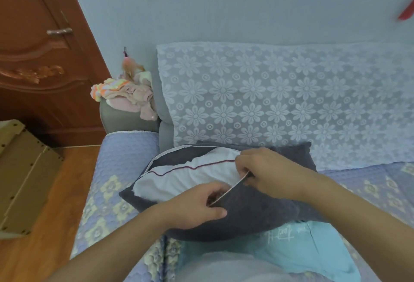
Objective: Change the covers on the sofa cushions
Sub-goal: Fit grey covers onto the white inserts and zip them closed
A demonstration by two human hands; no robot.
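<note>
Cushion (235, 214) lies straight ahead of me on the sofa seat (107, 169), just past the light blue cover (309, 252) that rests nearest my lap, and its long axis runs from near left to far right. My left hand (197, 205) pinches the near lip of the dark grey cover (257, 210) at the opening, fingers curled on the edge; my right hand (266, 169) grips the same edge a little farther in and to the right, so the slit is stretched between them. The white inner pad (186, 178) bulges out toward the left, which I judge is the way it must slide. That side has open seat up to the armrest (125, 118); behind, the lace-draped backrest (268, 98) blocks any push away from me
</note>
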